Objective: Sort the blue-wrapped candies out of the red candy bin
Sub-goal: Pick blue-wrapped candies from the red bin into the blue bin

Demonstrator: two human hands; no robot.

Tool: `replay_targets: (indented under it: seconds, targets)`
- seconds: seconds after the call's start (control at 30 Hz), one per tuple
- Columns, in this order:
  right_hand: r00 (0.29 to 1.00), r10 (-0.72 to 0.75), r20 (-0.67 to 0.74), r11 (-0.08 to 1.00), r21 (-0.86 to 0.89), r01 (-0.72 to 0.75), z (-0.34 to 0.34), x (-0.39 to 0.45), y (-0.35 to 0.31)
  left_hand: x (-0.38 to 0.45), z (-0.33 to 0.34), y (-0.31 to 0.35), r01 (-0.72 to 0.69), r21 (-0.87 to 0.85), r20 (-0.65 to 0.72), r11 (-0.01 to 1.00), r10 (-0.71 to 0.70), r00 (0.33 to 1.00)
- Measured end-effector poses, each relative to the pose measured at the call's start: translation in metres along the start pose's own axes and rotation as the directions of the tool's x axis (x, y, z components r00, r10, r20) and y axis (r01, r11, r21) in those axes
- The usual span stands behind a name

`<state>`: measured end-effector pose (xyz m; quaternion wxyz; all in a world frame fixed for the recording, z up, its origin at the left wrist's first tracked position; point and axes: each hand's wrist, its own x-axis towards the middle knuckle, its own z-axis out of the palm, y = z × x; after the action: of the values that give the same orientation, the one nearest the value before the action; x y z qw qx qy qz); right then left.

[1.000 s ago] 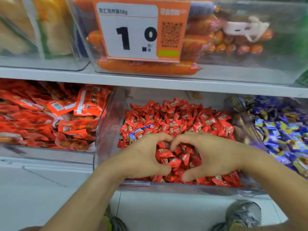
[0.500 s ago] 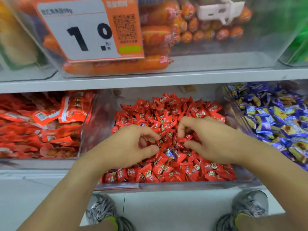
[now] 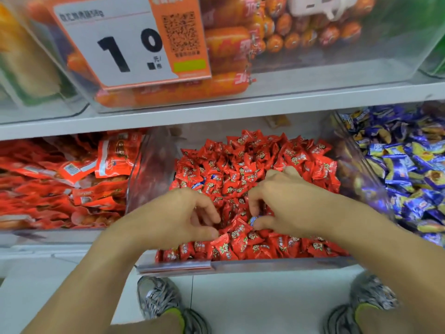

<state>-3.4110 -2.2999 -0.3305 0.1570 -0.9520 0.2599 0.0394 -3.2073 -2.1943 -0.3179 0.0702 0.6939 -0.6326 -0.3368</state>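
Down among the red candies (image 3: 252, 165) in the clear bin (image 3: 277, 265) on the lower shelf, my right hand (image 3: 289, 203) pinches a blue-wrapped candy (image 3: 254, 220) between thumb and curled fingers (image 3: 254, 201), near the front of the pile. Just beside it my left hand (image 3: 175, 218) rests on the red wrappers, fingers loosely curled and holding nothing I can make out. Another blue wrapper (image 3: 201, 183) peeks out farther back on the left, and the bin of blue candies (image 3: 404, 169) sits to the right.

Blue-wrapped candy (image 3: 254, 220) half-buried among red candies (image 3: 252, 165) in clear bin (image 3: 277, 265)
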Motion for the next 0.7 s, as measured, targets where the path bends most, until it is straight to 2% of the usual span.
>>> replay_targets:
  seconds: [0.07, 0.13, 0.2, 0.27, 0.33, 0.4, 0.47, 0.53, 0.6, 0.63, 0.7]
  targets:
    - [1.0, 0.02, 0.021, 0.998, 0.065, -0.022, -0.001, 0.002, 0.002, 0.003, 0.011, 0.002, -0.014, 0.041, 0.073, 0.999, 0.011, 0.997]
    - [1.0, 0.009, 0.022, 0.99, 0.138, -0.012, 0.001, 0.005, 0.001, 0.006, 0.016, 0.005, -0.037, 0.08, 0.065, 0.996, 0.032, 0.997]
    - [1.0, 0.007, -0.004, 0.983, 0.185, -0.007, -0.001, 0.005, 0.0, 0.007, 0.011, 0.006, -0.027, 0.08, 0.001, 0.996, 0.027, 1.0]
    - [0.998, 0.03, -0.064, 0.969, 0.246, -0.013, -0.006, 0.004, 0.002, 0.005, 0.001, 0.001, 0.001, 0.068, -0.12, 0.998, 0.007, 0.993]
    - [0.988, 0.056, -0.146, 0.939, 0.344, -0.002, -0.014, 0.003, 0.005, 0.002, -0.008, -0.003, 0.033, -0.101, -0.236, 0.994, -0.056, 0.97]
    - [0.978, 0.105, -0.18, 0.883, 0.47, -0.008, -0.017, 0.004, 0.005, 0.001, -0.014, 0.001, 0.026, -0.328, -0.278, 0.944, -0.123, 0.953]
    - [0.976, 0.177, -0.127, 0.756, 0.653, -0.052, -0.018, 0.007, -0.003, 0.001, -0.015, 0.008, -0.015, -0.439, -0.282, 0.898, -0.122, 0.952]
    - [0.978, 0.205, -0.023, 0.485, 0.871, -0.081, -0.016, 0.009, -0.015, 0.001, -0.013, 0.017, -0.072, -0.477, -0.288, 0.876, -0.078, 0.955]
    - [0.982, 0.159, 0.103, 0.199, 0.971, -0.134, -0.014, 0.011, -0.026, 0.001, -0.008, 0.023, -0.112, -0.458, -0.326, 0.882, -0.049, 0.944]
    - [0.982, 0.121, 0.145, 0.123, 0.979, -0.16, -0.012, 0.012, -0.031, 0.001, -0.006, 0.024, -0.112, -0.443, -0.346, 0.89, -0.055, 0.936]
    - [0.984, 0.096, 0.149, 0.1, 0.982, -0.158, -0.007, 0.013, -0.033, 0.002, -0.006, 0.021, -0.076, -0.44, -0.346, 0.895, -0.091, 0.934]
